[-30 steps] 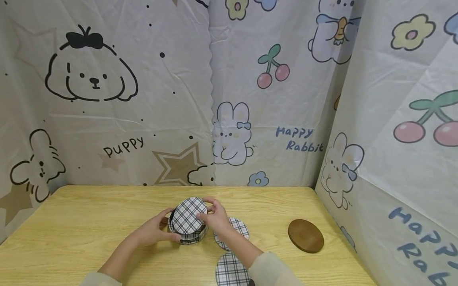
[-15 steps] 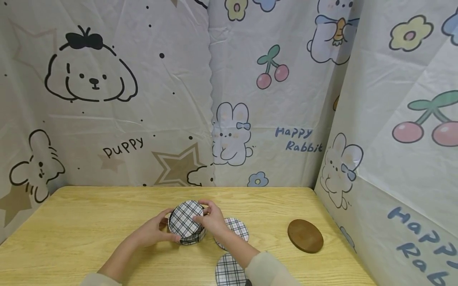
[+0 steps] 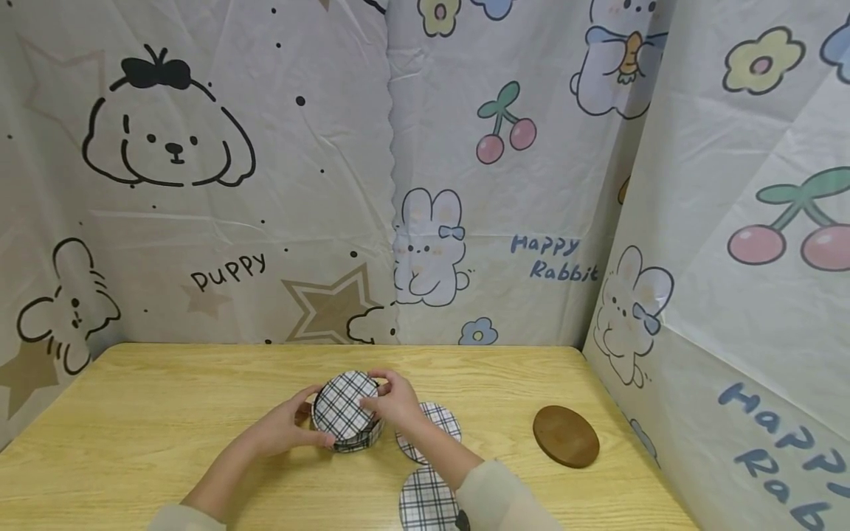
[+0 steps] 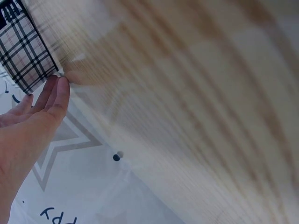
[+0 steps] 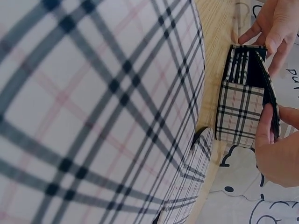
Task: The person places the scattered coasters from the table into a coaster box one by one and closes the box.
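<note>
A round plaid coaster (image 3: 344,407) is tilted over the top of a plaid coaster holder (image 3: 358,444). My right hand (image 3: 398,407) pinches the coaster at its right edge, with the thumb on top. My left hand (image 3: 282,434) holds the holder from the left, thumb in front and fingers behind. In the right wrist view, several coasters (image 5: 237,67) lie stacked inside the holder (image 5: 239,112), seen through its side gap. The coaster's raised edge is apart from the rim there. The left wrist view catches only part of the holder (image 4: 29,56), at my left fingertips.
Two plaid coasters lie on the wooden table (image 3: 166,413) right of the holder: one (image 3: 443,420) partly behind my right forearm, another (image 3: 425,501) nearer the front edge. A brown round disc (image 3: 567,436) lies farther right. Printed cloth (image 3: 319,184) hangs around the table.
My right hand has brought the tilted coaster slightly left and lower over the holder, then stayed almost still. My left hand keeps its place.
</note>
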`<state>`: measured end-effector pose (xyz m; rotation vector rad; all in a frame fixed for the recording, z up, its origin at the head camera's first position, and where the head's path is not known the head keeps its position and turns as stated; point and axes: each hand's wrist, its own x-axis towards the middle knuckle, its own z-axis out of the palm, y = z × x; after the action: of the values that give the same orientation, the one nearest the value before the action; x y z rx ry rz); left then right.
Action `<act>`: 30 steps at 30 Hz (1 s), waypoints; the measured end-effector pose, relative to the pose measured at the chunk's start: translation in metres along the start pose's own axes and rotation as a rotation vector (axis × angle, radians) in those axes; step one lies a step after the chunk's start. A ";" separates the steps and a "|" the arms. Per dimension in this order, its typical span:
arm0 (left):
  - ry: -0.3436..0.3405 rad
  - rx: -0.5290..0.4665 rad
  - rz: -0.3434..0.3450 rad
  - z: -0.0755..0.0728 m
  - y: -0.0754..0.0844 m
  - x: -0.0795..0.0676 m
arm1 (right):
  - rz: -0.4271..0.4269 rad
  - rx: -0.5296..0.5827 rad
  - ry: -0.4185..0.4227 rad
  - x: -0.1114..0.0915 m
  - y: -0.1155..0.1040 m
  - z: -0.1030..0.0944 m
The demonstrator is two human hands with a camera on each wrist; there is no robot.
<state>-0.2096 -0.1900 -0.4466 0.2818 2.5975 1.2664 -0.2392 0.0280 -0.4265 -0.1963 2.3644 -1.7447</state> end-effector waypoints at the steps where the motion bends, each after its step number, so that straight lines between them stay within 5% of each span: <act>1: 0.002 0.000 -0.001 0.000 0.000 0.000 | -0.002 -0.010 0.002 0.000 0.000 -0.001; 30: 0.010 0.010 0.012 0.000 0.003 -0.004 | 0.026 -0.171 0.037 0.006 0.010 -0.005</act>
<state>-0.2058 -0.1893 -0.4433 0.2938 2.6147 1.2626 -0.2466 0.0344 -0.4351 -0.1581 2.5317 -1.5472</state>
